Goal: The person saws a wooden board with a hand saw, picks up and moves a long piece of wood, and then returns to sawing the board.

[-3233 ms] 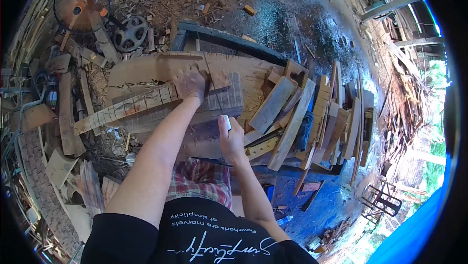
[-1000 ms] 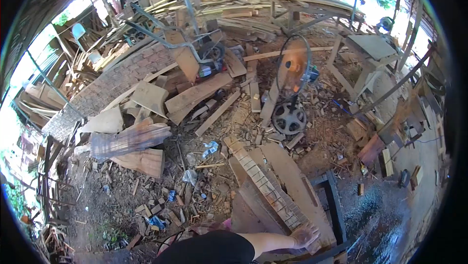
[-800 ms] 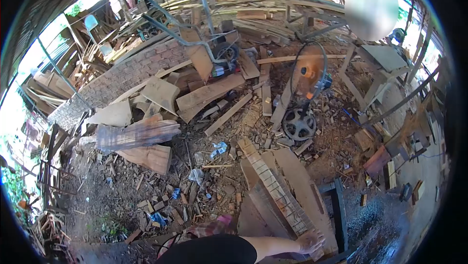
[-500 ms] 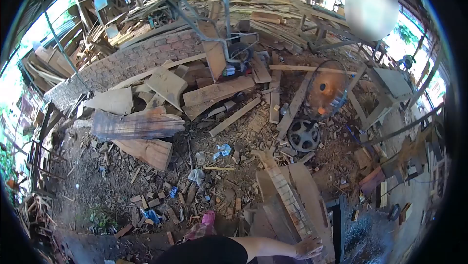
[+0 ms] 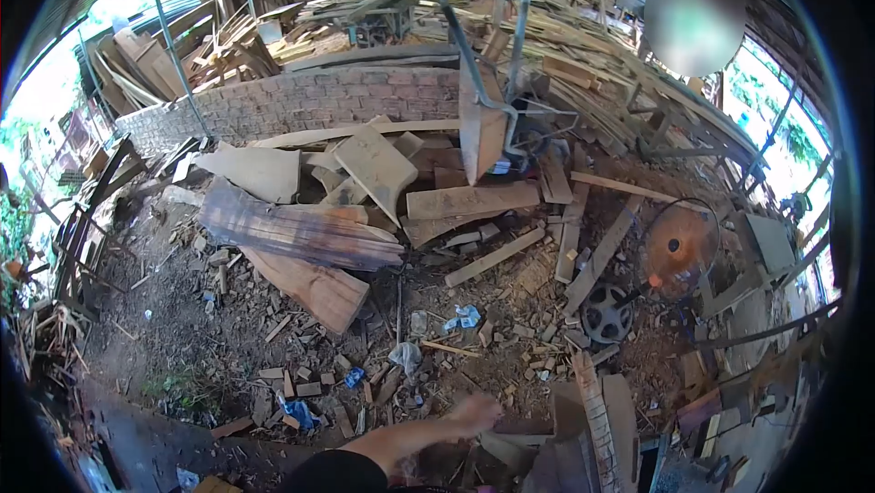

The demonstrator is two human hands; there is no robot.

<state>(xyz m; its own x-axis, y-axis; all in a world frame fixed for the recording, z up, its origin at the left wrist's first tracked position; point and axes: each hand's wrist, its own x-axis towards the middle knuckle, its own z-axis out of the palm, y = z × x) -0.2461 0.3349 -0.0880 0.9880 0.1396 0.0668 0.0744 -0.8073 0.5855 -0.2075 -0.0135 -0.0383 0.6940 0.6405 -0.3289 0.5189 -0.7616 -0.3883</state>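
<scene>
My left arm, in a dark sleeve, reaches from the bottom centre toward the right. At its end my left hand (image 5: pixel 474 414) hovers above the littered ground, somewhat blurred; it looks open, and nothing shows in it. Just to its right lie a long, narrow, rough-edged plank (image 5: pixel 597 420) and a wider brown board (image 5: pixel 622 425). A pale piece of board (image 5: pixel 507 450) sits below and beside the hand. My right hand is out of view.
Wood offcuts and blue plastic scraps (image 5: pixel 299 413) litter the ground. Ahead are large slabs (image 5: pixel 305 231), a low brick wall (image 5: pixel 319 99) and a tipped wheelbarrow (image 5: pixel 483 133). A spoked wheel (image 5: pixel 607 313) and a round wire-guarded fan (image 5: pixel 679 251) stand at the right.
My left hand has come off the narrow plank at the lower right and moved left and upward. The view has swung, so the scene sits further right, and the pink-shod foot is mostly gone.
</scene>
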